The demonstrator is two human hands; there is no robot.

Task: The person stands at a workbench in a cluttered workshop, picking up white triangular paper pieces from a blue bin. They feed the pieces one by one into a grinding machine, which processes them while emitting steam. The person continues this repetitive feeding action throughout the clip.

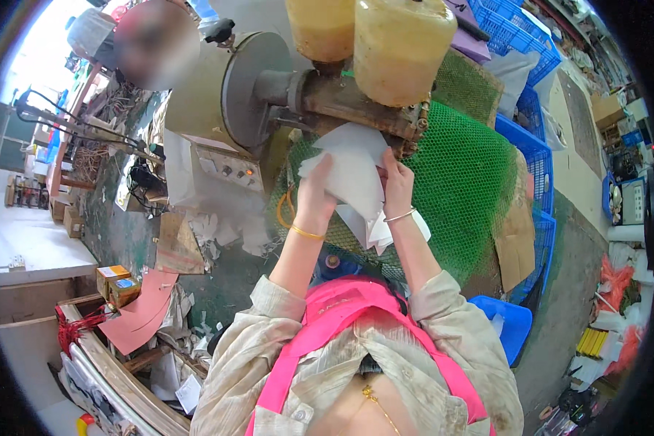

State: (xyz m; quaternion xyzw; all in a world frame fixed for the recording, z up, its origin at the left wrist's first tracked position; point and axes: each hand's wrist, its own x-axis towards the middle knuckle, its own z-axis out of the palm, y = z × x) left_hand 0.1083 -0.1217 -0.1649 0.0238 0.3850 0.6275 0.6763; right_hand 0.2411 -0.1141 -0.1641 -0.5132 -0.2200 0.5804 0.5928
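Note:
A stack of thin white sheets (354, 171) with uneven, angled edges lies between my two hands, just below the roller head of a machine (356, 105). My left hand (317, 195) grips the stack at its left side, thumb toward the top. At the right edge my right hand (397, 187) has its fingers closed on the sheets. Some more white pieces (378, 229) show below the stack, between my wrists. The upper end of the sheets reaches close to the roller; whether they touch it I cannot tell.
Two yellowish containers (407, 51) sit atop the machine, beside its round drum housing (247, 87). Green mesh (465, 189) spreads to the right, edged by cardboard (514, 251) and blue crates (534, 152). A blue bin (503, 327) stands near my right elbow. Paper scraps (232, 225) litter the left.

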